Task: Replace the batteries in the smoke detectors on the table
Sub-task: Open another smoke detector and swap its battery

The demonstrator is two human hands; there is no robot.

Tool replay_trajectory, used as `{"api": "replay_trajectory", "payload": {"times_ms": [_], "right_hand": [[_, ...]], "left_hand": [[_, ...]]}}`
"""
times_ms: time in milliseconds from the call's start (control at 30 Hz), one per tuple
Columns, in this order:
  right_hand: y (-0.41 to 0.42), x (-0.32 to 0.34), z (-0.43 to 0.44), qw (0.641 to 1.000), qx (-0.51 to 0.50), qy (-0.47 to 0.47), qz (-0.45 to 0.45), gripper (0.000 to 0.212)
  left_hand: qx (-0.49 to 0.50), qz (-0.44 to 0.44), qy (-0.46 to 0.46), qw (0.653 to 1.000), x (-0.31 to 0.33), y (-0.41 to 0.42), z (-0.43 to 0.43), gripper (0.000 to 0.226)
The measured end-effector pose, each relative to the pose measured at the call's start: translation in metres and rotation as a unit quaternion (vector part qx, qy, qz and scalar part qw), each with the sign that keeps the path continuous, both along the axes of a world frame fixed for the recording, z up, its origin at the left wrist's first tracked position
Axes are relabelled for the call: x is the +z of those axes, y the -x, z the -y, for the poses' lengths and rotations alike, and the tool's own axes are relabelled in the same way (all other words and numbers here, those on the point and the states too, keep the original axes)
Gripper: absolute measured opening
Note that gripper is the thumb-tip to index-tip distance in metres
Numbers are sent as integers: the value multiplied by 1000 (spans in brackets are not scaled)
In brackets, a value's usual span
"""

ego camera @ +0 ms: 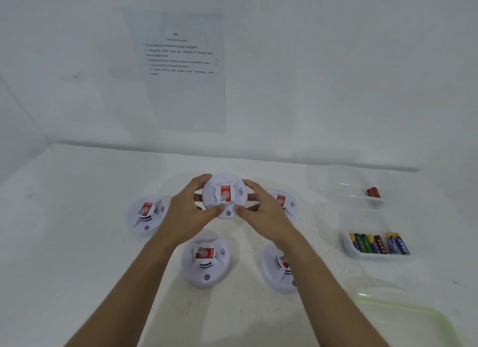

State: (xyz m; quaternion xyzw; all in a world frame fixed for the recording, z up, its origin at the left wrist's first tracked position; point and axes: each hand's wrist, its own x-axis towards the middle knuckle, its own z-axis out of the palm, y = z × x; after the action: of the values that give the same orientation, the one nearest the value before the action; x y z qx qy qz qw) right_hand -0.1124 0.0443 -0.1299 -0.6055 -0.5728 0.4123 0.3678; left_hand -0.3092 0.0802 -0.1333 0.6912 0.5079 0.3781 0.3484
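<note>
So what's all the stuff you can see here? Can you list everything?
held smoke detector: one, white, red label; in both hands.
other smoke detectors: four, white, red labels; on the table around it.
mixed batteries: several, green, purple, red, blue; near tub, right.
red batteries: apparently two; far tub.
lid: one, clear, green-rimmed; front right.
sheet: one, printed; on wall.
left hand, right hand: grip the held smoke detector.
</note>
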Motion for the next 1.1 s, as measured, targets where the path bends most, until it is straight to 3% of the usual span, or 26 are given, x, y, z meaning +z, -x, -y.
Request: {"api": "replay_trajectory", "payload": {"times_ms": [267, 600, 867, 967, 1100], "right_hand": [[10, -2, -19, 998, 4, -14, 63, 50], [22, -23, -54, 989, -16, 67, 132, 37], [30, -39, -68, 983, -29, 93, 153, 33], [31, -37, -65, 984, -36, 95, 146, 35], [35, -22, -53, 985, -18, 90, 146, 61]], "left_hand": [[32, -13, 28, 999, -9, -2, -16, 61], [39, -95, 90, 991, -22, -11, -32, 72], [58, -110, 79, 989, -23, -17, -27, 45], [55, -113, 75, 989, -23, -15, -28, 43], [50, -106, 79, 990, -22, -5, -24, 60]]}}
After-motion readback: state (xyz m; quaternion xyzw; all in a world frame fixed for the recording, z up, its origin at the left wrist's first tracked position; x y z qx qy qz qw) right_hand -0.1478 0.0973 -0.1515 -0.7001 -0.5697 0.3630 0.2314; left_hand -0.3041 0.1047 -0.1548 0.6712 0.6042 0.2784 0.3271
